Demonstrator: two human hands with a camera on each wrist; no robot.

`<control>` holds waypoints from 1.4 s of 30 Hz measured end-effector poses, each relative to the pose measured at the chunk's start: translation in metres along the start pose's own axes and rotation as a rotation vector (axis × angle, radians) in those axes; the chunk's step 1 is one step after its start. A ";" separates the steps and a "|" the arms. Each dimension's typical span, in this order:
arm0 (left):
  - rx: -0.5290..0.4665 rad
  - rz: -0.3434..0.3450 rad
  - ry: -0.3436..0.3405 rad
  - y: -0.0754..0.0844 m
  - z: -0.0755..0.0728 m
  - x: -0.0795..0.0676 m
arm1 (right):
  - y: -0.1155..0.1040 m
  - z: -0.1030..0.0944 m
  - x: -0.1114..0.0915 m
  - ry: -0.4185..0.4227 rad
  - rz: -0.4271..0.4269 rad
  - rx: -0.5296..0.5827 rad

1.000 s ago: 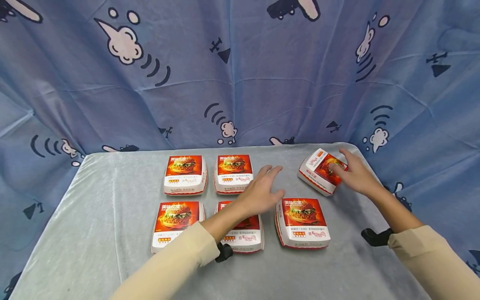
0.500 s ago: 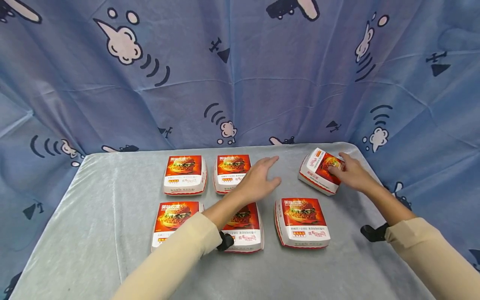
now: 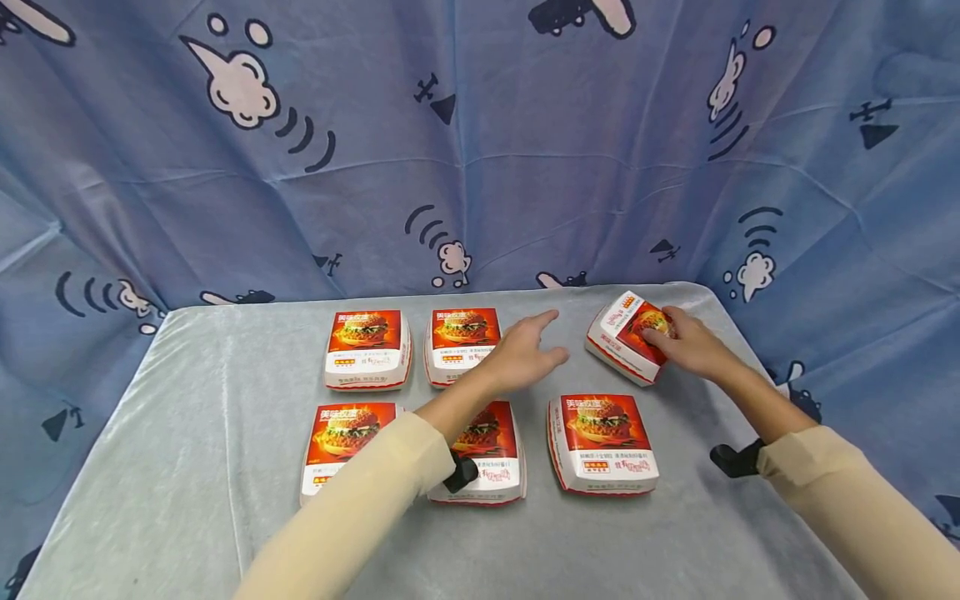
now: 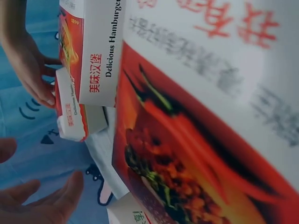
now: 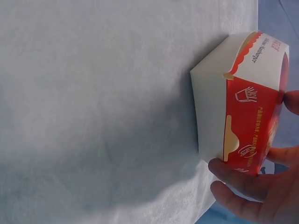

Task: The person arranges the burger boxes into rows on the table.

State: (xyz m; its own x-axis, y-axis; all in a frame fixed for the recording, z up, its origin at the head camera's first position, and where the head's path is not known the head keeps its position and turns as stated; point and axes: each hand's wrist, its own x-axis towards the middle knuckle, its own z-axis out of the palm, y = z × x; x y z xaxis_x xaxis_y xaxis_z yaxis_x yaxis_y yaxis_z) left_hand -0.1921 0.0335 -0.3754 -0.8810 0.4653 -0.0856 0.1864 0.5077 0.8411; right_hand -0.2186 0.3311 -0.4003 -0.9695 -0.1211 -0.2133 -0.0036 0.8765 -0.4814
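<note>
At the back right my right hand [image 3: 693, 340] grips a red-and-white burger box [image 3: 630, 337], its thumb over the lid and its fingers at the far side. The box sits turned at an angle to the others; its base is close over the cloth in the right wrist view [image 5: 212, 100]. My left hand [image 3: 523, 354] hovers with fingers spread and nothing in them, beside the back middle burger box [image 3: 459, 333]. Its forearm crosses the front middle burger box [image 3: 487, 467] and the corner of the front left burger box [image 3: 348, 433].
A further burger box [image 3: 603, 442] stands at the front right and another [image 3: 367, 346] at the back left, forming rows. The table wears a pale grey cloth [image 3: 180, 467]. A blue patterned curtain [image 3: 375, 208] hangs along its back edge.
The burger box in my right hand has shifted slightly left and turned a little. My left hand has moved toward the back of the table, with its fingers still spread.
</note>
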 end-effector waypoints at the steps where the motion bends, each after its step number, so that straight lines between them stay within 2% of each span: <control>1: 0.006 -0.008 -0.006 0.001 0.000 0.001 | -0.001 0.001 0.001 -0.001 0.003 0.002; 10: 0.036 -0.057 -0.062 0.004 0.005 0.007 | -0.015 0.009 0.005 0.002 0.008 -0.018; 16: 0.042 -0.069 -0.068 0.005 0.007 0.011 | -0.022 0.010 0.006 0.003 -0.025 -0.033; 20: 0.032 -0.061 -0.092 0.005 0.010 0.013 | -0.027 0.010 0.007 -0.017 -0.018 -0.043; 24: 0.066 -0.039 -0.116 0.005 0.012 0.015 | -0.030 0.012 0.008 -0.029 -0.025 -0.058; 34: 0.094 -0.051 -0.154 0.003 0.014 0.015 | -0.042 0.016 0.005 -0.038 -0.043 -0.088; 42: 0.106 -0.088 -0.183 0.003 0.014 0.013 | -0.047 0.019 0.002 -0.030 -0.060 -0.095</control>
State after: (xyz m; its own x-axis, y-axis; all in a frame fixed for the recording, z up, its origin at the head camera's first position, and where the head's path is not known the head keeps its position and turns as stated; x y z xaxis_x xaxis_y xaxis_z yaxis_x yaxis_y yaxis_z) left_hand -0.1972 0.0513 -0.3816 -0.8043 0.5347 -0.2592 0.1657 0.6208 0.7662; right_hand -0.2153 0.2810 -0.3948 -0.9591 -0.1876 -0.2121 -0.0864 0.9072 -0.4118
